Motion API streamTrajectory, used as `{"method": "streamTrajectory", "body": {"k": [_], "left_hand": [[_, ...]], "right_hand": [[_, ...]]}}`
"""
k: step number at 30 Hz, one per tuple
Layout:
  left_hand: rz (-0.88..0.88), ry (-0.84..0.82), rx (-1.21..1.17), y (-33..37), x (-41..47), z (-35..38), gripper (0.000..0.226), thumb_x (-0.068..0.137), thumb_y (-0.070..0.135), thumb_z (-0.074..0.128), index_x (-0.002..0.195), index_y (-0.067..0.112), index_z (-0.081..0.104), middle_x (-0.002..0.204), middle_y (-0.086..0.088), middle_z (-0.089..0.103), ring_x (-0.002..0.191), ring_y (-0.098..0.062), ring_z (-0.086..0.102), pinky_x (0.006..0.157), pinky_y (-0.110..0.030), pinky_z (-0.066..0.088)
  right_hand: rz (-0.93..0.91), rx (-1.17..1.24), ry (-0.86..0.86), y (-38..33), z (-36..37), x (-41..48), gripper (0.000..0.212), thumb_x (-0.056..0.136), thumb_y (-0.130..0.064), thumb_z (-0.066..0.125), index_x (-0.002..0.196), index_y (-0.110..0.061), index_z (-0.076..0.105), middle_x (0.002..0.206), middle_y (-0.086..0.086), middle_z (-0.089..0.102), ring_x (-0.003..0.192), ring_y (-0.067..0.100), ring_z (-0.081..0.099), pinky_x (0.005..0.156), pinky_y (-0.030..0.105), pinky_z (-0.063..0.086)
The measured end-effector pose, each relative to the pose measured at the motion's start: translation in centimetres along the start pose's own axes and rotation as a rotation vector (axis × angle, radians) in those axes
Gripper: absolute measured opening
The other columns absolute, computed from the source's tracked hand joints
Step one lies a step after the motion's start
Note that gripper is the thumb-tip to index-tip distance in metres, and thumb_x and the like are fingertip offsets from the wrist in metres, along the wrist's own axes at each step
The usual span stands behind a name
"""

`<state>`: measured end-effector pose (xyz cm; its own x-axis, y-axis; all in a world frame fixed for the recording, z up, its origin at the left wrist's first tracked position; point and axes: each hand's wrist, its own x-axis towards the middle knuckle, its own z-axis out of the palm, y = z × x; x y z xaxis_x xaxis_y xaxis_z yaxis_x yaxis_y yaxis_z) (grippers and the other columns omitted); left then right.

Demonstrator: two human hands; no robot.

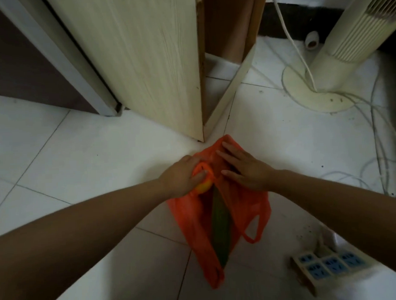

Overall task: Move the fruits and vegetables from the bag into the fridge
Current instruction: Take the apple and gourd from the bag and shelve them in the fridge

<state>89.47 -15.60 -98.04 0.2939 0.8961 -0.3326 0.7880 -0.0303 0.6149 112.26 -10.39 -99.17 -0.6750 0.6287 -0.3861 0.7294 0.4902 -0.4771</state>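
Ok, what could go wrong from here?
1. The left hand grips the bag at its mouth, beside a yellow fruit; the fruit could slip out and roll across the floor.
2. The thin bag could tear round the long green vegetable.
3. A power strip and cables lie close: a trip hazard.

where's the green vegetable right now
In the head view, the green vegetable lies lengthwise inside the orange bag on the floor, low centre, just below the yellow fruit that the left hand grips.
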Motion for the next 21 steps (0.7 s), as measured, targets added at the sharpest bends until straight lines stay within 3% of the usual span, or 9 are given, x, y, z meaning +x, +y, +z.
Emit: {"method": "streamTrajectory", "body": {"k": [3,7,12,18,21], "left_hand": [[-0.031,-0.016,0.035,0.3,0.1,-0.7,0.059,0.085,0.052,0.038,0.136,0.024,0.039,0.124,-0.011,0.050,0.115,-0.024,0.047,0.101,-0.032,0.037],[-0.002,0.020,0.076,-0.1,-0.2,-0.8,0.061,0.082,0.053,0.038,0.138,0.027,0.038,0.128,-0.010,0.047,0.118,-0.024,0.045,0.102,-0.028,0.035],[0.003,0.010,0.133,-0.4,-0.2,-1.1,0.053,0.091,0.046,0.048,0.140,0.030,0.036,0.139,-0.011,0.036,0.122,-0.026,0.044,0.104,-0.029,0.035],[0.003,-0.018,0.181,0.2,0.6,-1.2,0.050,0.093,0.040,0.049,0.140,0.031,0.035,0.138,-0.011,0.039,0.121,-0.028,0.044,0.104,-0.035,0.038],[-0.016,-0.023,0.233,0.0,0.8,-0.7,0.053,0.091,0.049,0.044,0.140,0.030,0.036,0.135,-0.012,0.042,0.118,-0.031,0.046,0.102,-0.041,0.039]], "right_hand": [[0.018,-0.004,0.021,-0.5,-1.3,-0.9,0.063,0.093,-0.055,0.024,0.148,-0.032,0.004,0.157,-0.005,-0.010,0.144,0.022,0.002,0.117,0.038,0.009],[-0.008,0.054,0.092,-1.2,-1.4,-3.3,0.067,0.087,-0.061,0.021,0.147,-0.034,0.011,0.158,-0.003,-0.002,0.144,0.020,0.007,0.118,0.039,0.014],[-0.021,0.022,0.080,-0.5,-0.8,-6.6,0.059,0.092,-0.055,0.035,0.145,-0.035,0.021,0.158,-0.004,0.006,0.143,0.017,0.013,0.117,0.035,0.017],[0.083,0.031,-0.045,0.6,0.9,-6.5,0.067,0.092,-0.056,0.036,0.148,-0.027,0.015,0.158,-0.005,-0.001,0.143,0.018,0.013,0.117,0.032,0.014],[0.074,0.012,-0.062,0.9,1.3,-5.9,0.071,0.091,-0.056,0.040,0.149,-0.027,0.013,0.158,-0.008,-0.003,0.143,0.015,0.013,0.114,0.028,0.016]]}}
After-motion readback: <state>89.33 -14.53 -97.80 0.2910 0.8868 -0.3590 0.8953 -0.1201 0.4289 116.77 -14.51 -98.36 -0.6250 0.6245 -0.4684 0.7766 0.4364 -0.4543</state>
